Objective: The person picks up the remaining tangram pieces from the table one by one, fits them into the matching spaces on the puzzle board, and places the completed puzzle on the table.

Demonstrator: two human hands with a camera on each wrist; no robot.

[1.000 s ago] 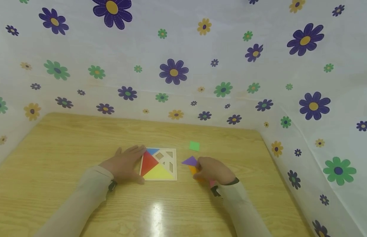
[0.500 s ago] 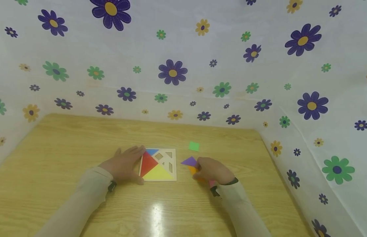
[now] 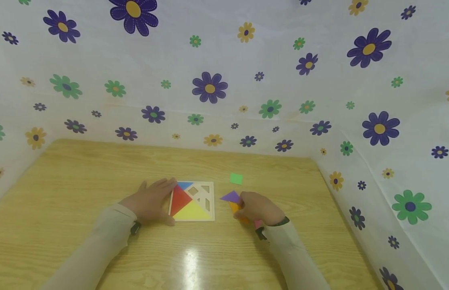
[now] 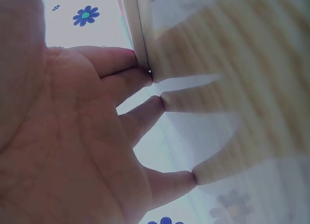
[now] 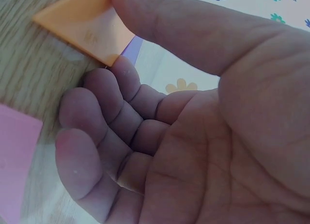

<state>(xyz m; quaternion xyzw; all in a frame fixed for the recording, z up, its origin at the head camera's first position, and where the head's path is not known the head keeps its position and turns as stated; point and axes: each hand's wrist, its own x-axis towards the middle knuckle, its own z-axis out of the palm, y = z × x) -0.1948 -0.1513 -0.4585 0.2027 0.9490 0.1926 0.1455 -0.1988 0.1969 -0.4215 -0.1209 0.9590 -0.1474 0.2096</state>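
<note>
My left hand (image 3: 149, 203) lies at the left edge of a white-rimmed tangram board (image 3: 211, 189), fingers spread, fingertips touching the table and the board's side. A blue piece (image 3: 183, 185), a red triangle (image 3: 179, 200) and a yellow triangle (image 3: 192, 211) sit in the board; its right part shows bare cut-outs. To the right of the board, my right hand (image 3: 262, 207) pinches an orange tangram piece (image 5: 89, 28) between thumb and index finger, low over the table. A purple triangle (image 3: 230, 196) lies right beside the orange piece, partly hidden by the fingers.
A green square (image 3: 236, 179) lies on the wooden table (image 3: 137, 161) behind the purple triangle. Close to my right wrist is a pink piece (image 5: 17, 156), mostly covered in the head view. A flower-printed cloth (image 3: 228, 52) surrounds the table at the back and sides.
The head view has shifted slightly, so everything appears a little further left. Both hands and the tangram pieces keep nearly the same places relative to each other.
</note>
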